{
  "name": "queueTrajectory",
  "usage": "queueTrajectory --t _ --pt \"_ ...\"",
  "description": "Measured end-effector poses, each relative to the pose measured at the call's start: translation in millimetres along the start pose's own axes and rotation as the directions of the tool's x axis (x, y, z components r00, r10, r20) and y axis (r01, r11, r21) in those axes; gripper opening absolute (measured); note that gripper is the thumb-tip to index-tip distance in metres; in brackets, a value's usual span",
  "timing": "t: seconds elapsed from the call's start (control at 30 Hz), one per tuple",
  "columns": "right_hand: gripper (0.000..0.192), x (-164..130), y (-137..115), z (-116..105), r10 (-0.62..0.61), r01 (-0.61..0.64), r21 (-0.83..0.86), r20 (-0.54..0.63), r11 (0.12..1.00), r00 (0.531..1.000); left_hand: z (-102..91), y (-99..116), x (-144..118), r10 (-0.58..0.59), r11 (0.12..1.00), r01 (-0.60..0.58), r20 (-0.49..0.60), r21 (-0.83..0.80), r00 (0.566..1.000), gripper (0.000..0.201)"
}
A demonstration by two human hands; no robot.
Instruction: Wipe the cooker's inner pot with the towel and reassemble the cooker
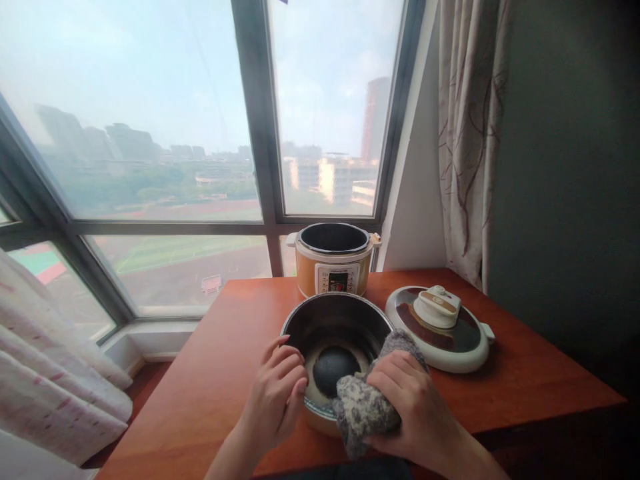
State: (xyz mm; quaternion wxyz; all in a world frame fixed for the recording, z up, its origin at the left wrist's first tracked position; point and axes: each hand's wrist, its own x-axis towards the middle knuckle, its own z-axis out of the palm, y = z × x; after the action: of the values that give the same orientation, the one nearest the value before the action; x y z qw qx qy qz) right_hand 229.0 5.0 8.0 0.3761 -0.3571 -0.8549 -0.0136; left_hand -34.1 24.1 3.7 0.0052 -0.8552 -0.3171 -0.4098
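The right hand was closed in a firm grip around a grey mottled cloth, which was pressed over the near right rim of the metal inner pot. The left hand was laid on the pot's near left rim, its fingers curled loosely over the edge and nothing enclosed in its grip. The pot was set on the wooden table, close to the near edge, and its interior was seen to be dark and shiny, with a dark rounded patch at the bottom; whether that patch was an object or a reflection could not be told. Part of the pot's near wall was hidden by both hands and the cloth.

Just behind the pot, the orange cooker body was placed by the window, open at the top with a dark hollow inside. Its lid was laid flat on the table to the right, near the pot. A curtain was hung at the right.
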Motion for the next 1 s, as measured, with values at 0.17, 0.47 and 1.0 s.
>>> queueTrajectory --t 0.17,0.47,1.0 --pt "0.034 2 -34 20 0.117 -0.135 -0.109 -0.154 0.985 0.981 10.2 34 2 -0.003 0.996 -0.003 0.062 0.094 0.998 0.019" --pt "0.032 0 -53 32 0.049 -0.090 -0.191 -0.209 0.977 0.977 4.9 23 0 -0.113 0.992 0.113 -0.002 -0.055 0.994 0.029" --pt "0.055 11 15 -17 -0.153 0.146 0.049 0.378 0.988 0.913 -22.3 -25 11 -0.025 0.959 0.068 0.157 -0.274 0.987 0.046"
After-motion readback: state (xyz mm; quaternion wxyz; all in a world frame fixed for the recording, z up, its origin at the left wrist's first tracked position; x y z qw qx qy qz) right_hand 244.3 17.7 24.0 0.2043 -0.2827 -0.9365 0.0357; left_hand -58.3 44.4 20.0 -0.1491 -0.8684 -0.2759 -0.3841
